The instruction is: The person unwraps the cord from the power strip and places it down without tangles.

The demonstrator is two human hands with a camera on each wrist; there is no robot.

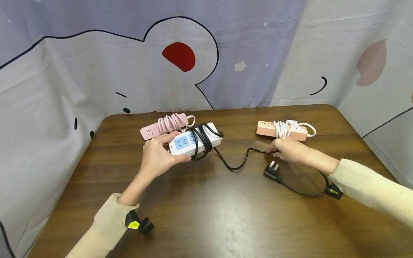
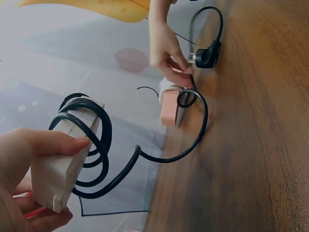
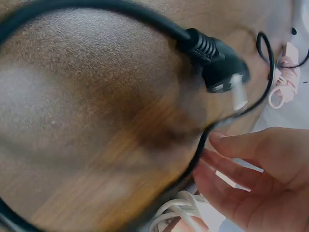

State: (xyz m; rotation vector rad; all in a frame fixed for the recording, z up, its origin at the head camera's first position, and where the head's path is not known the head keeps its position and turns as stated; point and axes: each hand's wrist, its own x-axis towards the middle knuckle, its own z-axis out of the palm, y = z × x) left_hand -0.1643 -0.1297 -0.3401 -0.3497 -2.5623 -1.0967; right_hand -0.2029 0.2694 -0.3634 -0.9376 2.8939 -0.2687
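My left hand (image 1: 158, 156) grips one end of a white power strip (image 1: 181, 142) with blue socket faces, thumb and fingers on opposite sides. Black cord loops (image 1: 202, 141) wrap the strip's other half. From the loops a loose length of black cord (image 1: 237, 167) runs right to my right hand (image 1: 285, 148), whose thumb and fingertips pinch it. In the right wrist view, the cord (image 3: 197, 154) passes between thumb and fingers. Beyond that grip the cord curves round to a black three-pin plug (image 1: 271, 172), its prongs pointing away from me.
Behind the left hand lies a pink power strip (image 1: 150, 131) with its pink cord wound round it. An orange-and-white power strip (image 1: 265, 128) wrapped in white cord lies just beyond the right hand. A patterned curtain (image 1: 258, 53) hangs behind the brown wooden table (image 1: 206, 222).
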